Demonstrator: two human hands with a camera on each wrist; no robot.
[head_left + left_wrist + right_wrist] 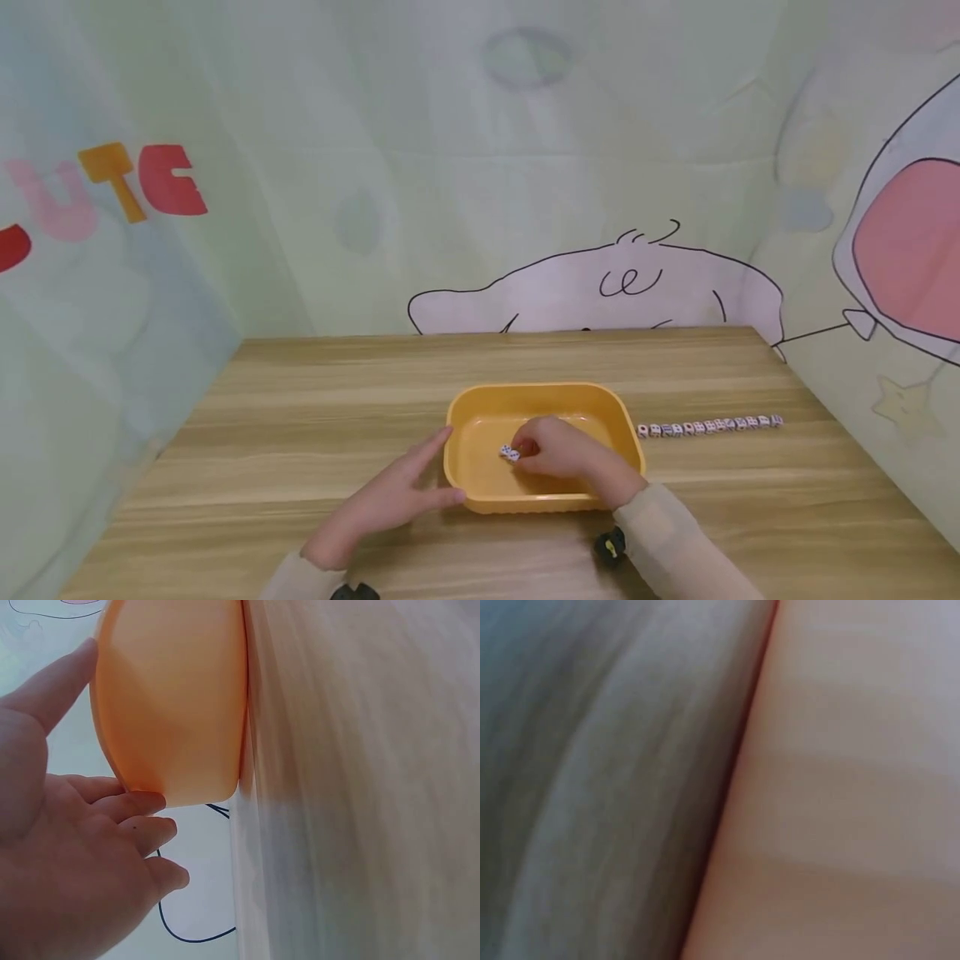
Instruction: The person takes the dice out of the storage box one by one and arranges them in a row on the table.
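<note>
Both hands work at the yellow tub (480,492) on the worktop (300,417): from the head view, the left hand (390,500) lies flat-fingered against its outer wall, while the right hand (562,450) reaches inside, fingertips pinching a small die (510,452). More dice (708,425) sit in a row beside the tub. The die looks light, hard and easy to fumble, best pinched on opposite faces. The left wrist view shows straight fingers (135,802) touching the tub's (172,697) smooth wall. The right wrist view is blurred.

- The right wrist view is a blur of grey and pinkish-orange; nothing in it can be named.
- The right hand (558,450) covers its fingertips inside the yellow tub (480,483), so its hold on the small die (509,452) is probably a pinch.
- The faces of the row of dice (708,426) near the worktop's right edge are too small to read.
</note>
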